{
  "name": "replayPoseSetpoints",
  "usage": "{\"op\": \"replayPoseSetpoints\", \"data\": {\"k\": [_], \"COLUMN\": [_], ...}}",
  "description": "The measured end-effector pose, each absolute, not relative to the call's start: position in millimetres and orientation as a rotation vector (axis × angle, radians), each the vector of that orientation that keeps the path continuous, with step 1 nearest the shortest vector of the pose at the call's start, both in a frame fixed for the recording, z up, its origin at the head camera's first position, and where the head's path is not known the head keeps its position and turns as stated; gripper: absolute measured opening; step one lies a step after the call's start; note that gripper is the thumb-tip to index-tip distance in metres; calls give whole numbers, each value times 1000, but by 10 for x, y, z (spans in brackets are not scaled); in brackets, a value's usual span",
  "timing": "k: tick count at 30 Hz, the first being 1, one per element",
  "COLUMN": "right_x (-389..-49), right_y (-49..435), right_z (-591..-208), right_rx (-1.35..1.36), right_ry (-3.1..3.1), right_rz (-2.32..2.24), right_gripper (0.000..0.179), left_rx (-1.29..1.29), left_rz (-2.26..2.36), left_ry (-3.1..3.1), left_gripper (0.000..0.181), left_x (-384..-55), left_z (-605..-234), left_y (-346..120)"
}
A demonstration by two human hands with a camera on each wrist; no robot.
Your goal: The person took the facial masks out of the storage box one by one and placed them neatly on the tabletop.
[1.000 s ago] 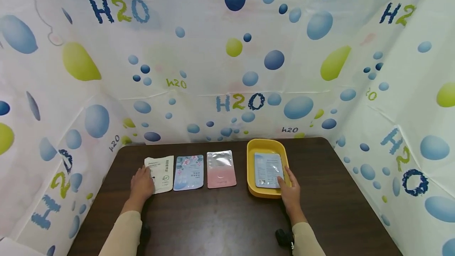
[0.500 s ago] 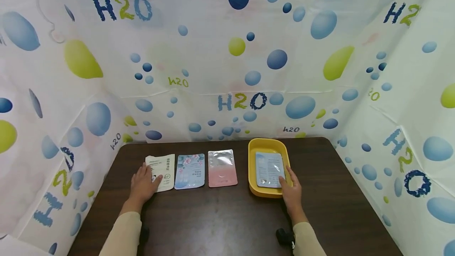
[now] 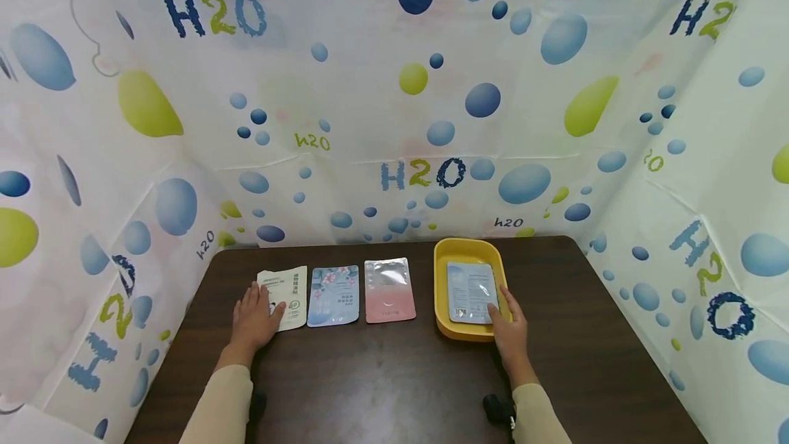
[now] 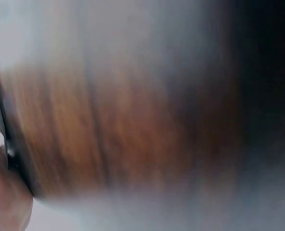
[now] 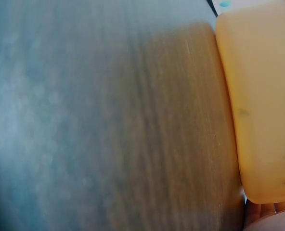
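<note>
My left hand [image 3: 253, 317] rests on the left part of a white sachet [image 3: 292, 297], its fingers straight and its thumb spread over the lower edge. To the right lie a blue flowered sachet [image 3: 334, 297] and a pink and silver sachet [image 3: 390, 297], side by side. My right hand [image 3: 510, 334] grips the near right side of a yellow tray [image 3: 439, 293], thumb inside the rim and fingers outside. A pale blue sachet [image 3: 470, 293] with printed text lies in the tray, under the thumb tip. In the right wrist view, fingers [image 5: 265, 209] show at the tray's lower corner.
The dark wood table [image 3: 370, 389] ends at a patterned white curtain [image 3: 345, 88] at the back and sides. A small black object [image 3: 496, 408] is by the right wrist. The left wrist view is mostly blurred table.
The left thumb has spread out over the white sachet, where it was tucked lower before. My right hand keeps its place on the tray. The head view has shifted slightly.
</note>
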State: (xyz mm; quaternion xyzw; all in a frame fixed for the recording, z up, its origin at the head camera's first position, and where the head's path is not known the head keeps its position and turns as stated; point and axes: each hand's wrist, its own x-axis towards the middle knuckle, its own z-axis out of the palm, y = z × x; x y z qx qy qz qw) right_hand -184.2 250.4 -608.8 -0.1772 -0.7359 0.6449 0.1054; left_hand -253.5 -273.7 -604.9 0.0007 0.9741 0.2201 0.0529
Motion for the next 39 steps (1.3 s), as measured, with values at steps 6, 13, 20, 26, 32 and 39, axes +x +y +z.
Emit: {"op": "replayPoseSetpoints", "data": {"k": [6,13,20,26,32,39], "right_x": [-1856,-1858,-1877,-1878,-1857,-1838], "right_y": [2525,2520,2499,2490,2517,2511], "right_z": [-6089,-6066,-6090,-6107,-6117,-6126], "right_rx": [-517,-508,-498,-508,-492,-489], "right_ry": [-2169,-2173,-2163,-2160,-2145,-2154], "right_rz": [1893,1913,1934,1931,1920,1913], "right_gripper": [58,57,57,56,57,58], "left_rx": [26,28,11,-60,-123,-72], "left_rz": [678,678,623,638,740,1050], "left_ry": [2979,2980,2952,2934,3031,2997], "left_gripper": [80,80,80,82,79,75], "left_x": [-2565,-2561,-2547,-2585,-2653,-2697], "left_z": [-6045,-6049,-5992,-5868,-5758,-5495], "left_y": [-2734,-2741,-2768,-2747,-2500,-2049]}}
